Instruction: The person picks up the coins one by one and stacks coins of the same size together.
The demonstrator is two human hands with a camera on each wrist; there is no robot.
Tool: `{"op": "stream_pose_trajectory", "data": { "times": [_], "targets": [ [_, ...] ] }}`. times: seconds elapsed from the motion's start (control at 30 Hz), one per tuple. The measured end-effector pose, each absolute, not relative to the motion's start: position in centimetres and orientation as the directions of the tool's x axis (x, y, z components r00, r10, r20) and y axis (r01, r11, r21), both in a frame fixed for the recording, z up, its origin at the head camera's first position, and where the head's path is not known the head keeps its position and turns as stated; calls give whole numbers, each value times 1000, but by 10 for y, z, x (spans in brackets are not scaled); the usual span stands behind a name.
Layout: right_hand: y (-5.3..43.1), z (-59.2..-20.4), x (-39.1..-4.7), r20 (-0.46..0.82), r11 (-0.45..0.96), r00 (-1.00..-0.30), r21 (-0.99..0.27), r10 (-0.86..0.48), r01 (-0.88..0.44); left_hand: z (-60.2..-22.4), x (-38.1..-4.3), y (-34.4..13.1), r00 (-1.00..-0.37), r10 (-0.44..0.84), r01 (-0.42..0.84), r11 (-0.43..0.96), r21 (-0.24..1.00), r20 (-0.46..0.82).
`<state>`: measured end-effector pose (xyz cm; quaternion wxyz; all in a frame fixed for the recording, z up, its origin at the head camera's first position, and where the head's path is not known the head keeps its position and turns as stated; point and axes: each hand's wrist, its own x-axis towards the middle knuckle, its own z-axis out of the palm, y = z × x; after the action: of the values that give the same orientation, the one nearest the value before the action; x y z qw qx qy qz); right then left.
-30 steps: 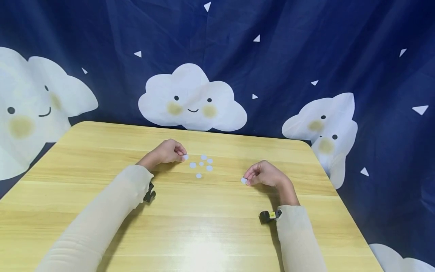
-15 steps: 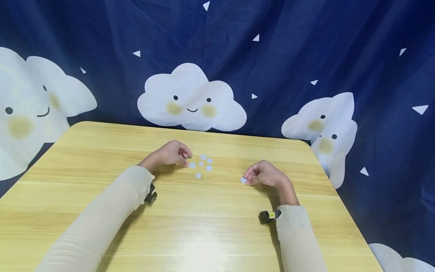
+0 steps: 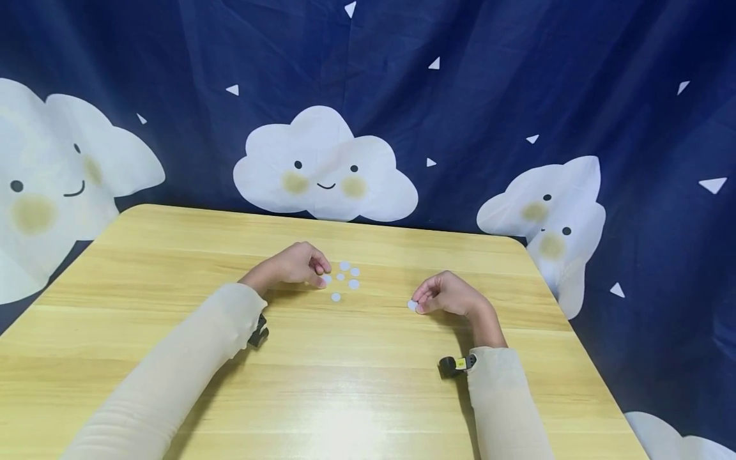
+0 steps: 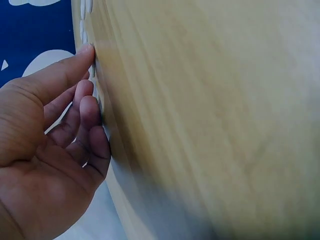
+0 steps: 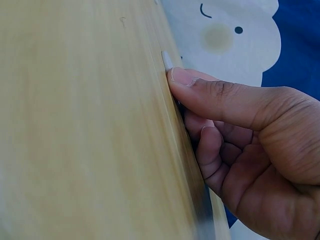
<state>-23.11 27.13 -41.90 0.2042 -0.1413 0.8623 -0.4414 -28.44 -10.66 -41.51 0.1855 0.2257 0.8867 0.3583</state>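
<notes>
On the wooden table point(image 3: 322, 358), my left hand point(image 3: 294, 263) is at the left of a loose group of small white round discs. Its thumb tip overlaps the edge of one white disc point(image 3: 328, 279), with the other fingers loosely bent beyond it. In the left wrist view, the left thumb point(image 4: 70, 67) stands apart from the fingertips, which are low at the table surface. Farther right, my right hand point(image 3: 451, 294) pinches another white disc point(image 3: 412, 305) at the table. The right wrist view shows that disc's pale edge point(image 5: 166, 60) past the thumb tip.
Several more discs lie just right of the left hand, including a far disc point(image 3: 344, 265) and a nearer disc point(image 3: 336, 298). Behind the table hangs a dark blue curtain point(image 3: 368, 64) with smiling clouds. Each wrist wears a small black camera point(image 3: 447, 367).
My left hand has moved right and slightly nearer, onto the disc by its thumb. A disc seen at its fingertips one second ago no longer shows. My right hand has stayed still.
</notes>
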Motion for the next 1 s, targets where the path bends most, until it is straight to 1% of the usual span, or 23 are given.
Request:
{"op": "stream_pose_trajectory", "data": {
  "times": [0.2,0.4,0.67,1.0],
  "targets": [
    [272,-419,-232,-224,560,-872,-826,-436,-68,-416,-285,-105,-821,547,288,644,709,-163],
    [272,-420,-232,-223,561,-870,-825,-440,-72,-413,-283,-102,-813,547,274,659,701,-197],
    [272,-421,-232,-224,557,-866,-828,-446,-73,-408,-282,-101,-782,577,290,671,683,-235],
    [273,-421,-233,-222,552,-863,-830,-454,-77,-410,-280,-102,-798,579,344,667,661,-168]
  ]
}}
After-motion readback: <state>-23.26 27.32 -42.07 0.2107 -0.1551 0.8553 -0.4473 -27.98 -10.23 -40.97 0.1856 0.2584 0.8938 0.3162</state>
